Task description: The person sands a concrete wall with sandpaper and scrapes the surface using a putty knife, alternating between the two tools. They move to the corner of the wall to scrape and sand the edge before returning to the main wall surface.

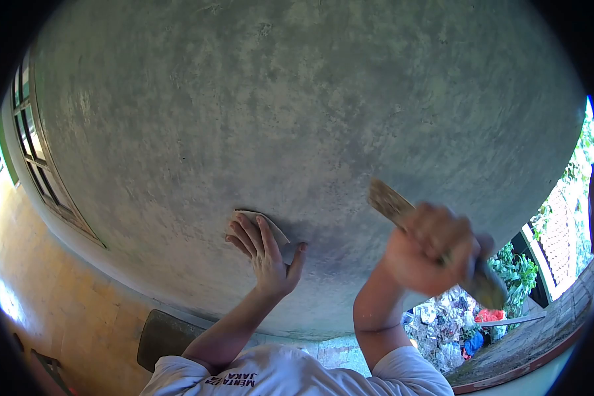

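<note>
A grey, mottled wall (pixel 297 119) fills most of the view. My left hand (pixel 264 254) presses a thin, pale sheet (pixel 275 229) against the wall's lower middle, fingers spread over it. To the right, my right hand (pixel 432 247) is wrapped round a tool whose flat, worn brownish end (pixel 387 200) points up and left toward the wall. The tool's rounded other end (pixel 487 287) sticks out below the fist, blurred by motion. Whether the tool touches the wall I cannot tell.
At the left is a window frame (pixel 43 155) above a yellowish tiled floor (pixel 79 284). A dark, flat object (pixel 167 340) lies near my left elbow. Lower right, a ledge (pixel 534 350) borders a heap of litter (pixel 442 323) and green plants (pixel 516 272).
</note>
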Tool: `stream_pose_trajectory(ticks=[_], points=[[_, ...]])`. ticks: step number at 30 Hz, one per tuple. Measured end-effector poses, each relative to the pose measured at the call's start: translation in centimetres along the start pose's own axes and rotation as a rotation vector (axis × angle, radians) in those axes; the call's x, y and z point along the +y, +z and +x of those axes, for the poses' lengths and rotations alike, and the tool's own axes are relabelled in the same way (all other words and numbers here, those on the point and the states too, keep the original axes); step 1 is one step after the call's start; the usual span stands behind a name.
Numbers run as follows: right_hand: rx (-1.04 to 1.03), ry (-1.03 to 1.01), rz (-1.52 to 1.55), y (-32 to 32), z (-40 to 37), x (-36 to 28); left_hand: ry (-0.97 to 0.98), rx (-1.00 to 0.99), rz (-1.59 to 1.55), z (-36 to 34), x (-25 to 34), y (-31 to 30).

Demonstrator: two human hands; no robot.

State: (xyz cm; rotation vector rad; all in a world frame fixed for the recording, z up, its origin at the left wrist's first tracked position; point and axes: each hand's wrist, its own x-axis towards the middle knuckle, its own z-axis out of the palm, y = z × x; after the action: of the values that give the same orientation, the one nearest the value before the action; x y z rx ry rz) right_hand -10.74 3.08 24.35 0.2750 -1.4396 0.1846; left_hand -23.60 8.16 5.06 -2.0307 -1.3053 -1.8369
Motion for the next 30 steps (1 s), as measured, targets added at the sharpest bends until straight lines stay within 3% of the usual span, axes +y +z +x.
stream_pose_trajectory(ticks=[4,7,11,14,18,24,27,30], points=[[0.109,0.034,-0.012,0.2,-0.1,-0.4,0.006,-0.002,0.001,-0.1,0.0,0.0],[-0.008,-0.035,0.007,-0.6,0.3,-1.9,0.004,-0.012,0.013,-0.2,-0.1,0.0],[0.101,0.044,-0.079,0.0,0.0,-0.3,0.004,-0.013,-0.001,-0.2,0.0,0.1],[0.004,-0.06,-0.012,-0.8,0.2,-2.1,0.007,-0.003,0.005,0.0,0.0,-0.1],[0.051,0.052,-0.052,-0.5,0.0,0.5,0.009,-0.014,0.004,-0.3,-0.1,0.0],[0.055,-0.078,-0.013,-0.8,0.1,-0.9,0.012,-0.002,0.015,-0.1,-0.2,0.1],[0.05,0.036,-0.112,-0.6,0.2,-0.4,0.015,-0.011,0.01,-0.3,-0.1,0.1],[0.004,-0.042,-0.03,-1.1,0.3,-1.8,0.022,-0.002,0.014,-0.1,-0.2,0.1]])
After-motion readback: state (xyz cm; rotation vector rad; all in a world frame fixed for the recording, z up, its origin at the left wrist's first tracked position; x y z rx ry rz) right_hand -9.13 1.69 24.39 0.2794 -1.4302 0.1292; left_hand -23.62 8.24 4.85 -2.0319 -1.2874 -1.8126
